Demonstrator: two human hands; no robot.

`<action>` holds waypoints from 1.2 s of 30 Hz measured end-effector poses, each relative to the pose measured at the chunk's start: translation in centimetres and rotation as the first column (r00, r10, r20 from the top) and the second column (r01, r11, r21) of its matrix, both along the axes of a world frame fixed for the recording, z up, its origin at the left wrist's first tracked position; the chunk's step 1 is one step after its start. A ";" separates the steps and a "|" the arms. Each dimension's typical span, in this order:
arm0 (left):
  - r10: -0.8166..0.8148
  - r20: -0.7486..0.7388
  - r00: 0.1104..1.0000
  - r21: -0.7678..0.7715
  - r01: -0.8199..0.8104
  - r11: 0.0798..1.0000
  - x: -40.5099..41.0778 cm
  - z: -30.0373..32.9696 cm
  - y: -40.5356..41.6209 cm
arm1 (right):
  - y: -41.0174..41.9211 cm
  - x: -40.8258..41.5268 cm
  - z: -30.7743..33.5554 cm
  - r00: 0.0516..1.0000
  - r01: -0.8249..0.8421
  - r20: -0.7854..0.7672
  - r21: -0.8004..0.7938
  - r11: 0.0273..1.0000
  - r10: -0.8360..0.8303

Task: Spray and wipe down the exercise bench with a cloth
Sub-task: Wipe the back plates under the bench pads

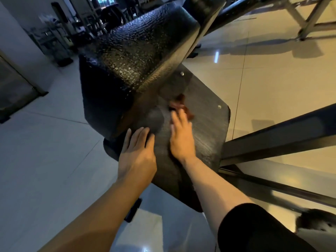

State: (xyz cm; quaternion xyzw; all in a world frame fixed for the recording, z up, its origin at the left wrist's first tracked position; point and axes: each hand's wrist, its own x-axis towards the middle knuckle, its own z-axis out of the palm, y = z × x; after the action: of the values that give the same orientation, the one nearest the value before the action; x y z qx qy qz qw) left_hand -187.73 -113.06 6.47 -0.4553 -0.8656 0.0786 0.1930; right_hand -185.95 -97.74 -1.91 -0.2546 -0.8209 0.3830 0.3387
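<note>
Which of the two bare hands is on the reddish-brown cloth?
The right hand: its fingers lie on the reddish-brown cloth on the flat dark board. The left hand rests beside the black textured pad, apart from the cloth.

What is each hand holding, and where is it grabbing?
The right hand presses a reddish-brown cloth under its fingertips; the exact grip is blurred. The left hand holds nothing, resting flat on the bench board.

Glossy pale tiled floor (pixel 54 160), dim metal shelving (pixel 52 40) behind.
</note>
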 end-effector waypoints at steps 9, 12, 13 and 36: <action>0.038 -0.073 0.997 -0.304 -0.059 0.951 -0.8 1.1 3.2 | 1.7 0.7 -0.7 0.964 0.267 0.071 -0.251 0.930 -0.257; -0.029 -0.113 0.993 -0.233 0.002 0.972 -2.7 0.9 3.6 | -0.1 -3.5 4.0 0.994 -0.052 -0.095 -0.042 0.998 0.048; -0.013 -0.089 0.996 -0.173 -0.002 0.985 -3.0 0.9 3.8 | 0.0 -4.2 4.9 0.981 -0.154 -0.116 0.004 0.988 0.154; -0.155 -0.063 0.986 0.007 0.155 0.988 -8.6 -1.9 10.7 | 10.4 -8.7 5.2 0.990 -0.138 -0.025 0.082 0.987 0.140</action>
State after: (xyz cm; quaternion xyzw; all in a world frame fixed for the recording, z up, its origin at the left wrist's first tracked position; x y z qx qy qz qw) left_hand -196.38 -102.37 4.57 -0.5174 -0.8215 0.0722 0.2284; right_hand -194.69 -87.38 3.27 -0.1770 -0.8459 0.3766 0.3337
